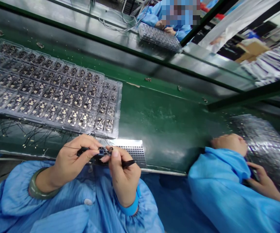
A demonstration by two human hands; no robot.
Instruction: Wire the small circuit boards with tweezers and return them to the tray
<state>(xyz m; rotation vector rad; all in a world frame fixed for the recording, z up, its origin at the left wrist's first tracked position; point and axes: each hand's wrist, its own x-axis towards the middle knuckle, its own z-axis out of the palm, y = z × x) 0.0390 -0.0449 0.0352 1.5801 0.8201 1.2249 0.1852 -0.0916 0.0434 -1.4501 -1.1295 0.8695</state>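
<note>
1. Of the work in hand, the small circuit board [103, 151] is up in the air, just above the near edge of the green conveyor belt [169, 129] and in front of the near right corner of the clear plastic tray [57, 90].
2. Every pocket visible in the tray holds a board like it; the tray runs out of view past the left edge. Whether those boards carry wires is too small to tell.
3. A loose tangle of thin black wires [23, 136] lies along the belt, just beside the tray's near edge, and a perforated metal plate [135, 152] lies at the near edge of the belt, beside the held board.
4. The left hand [74, 158] reaches in from the lower left, wrist turned inward, a green bangle [41, 184] on that wrist. Its thumb and fingers are closed in a tight pinch on the board and a thin dark lead.
5. The right hand [125, 174] comes up from below, its thumb and forefinger closed on a slim black tool [128, 163], which points in toward the board.
6. To the right, a co-worker's hand [229, 144] and blue sleeve [217, 184] rest by a silvery tray [263, 145].
</note>
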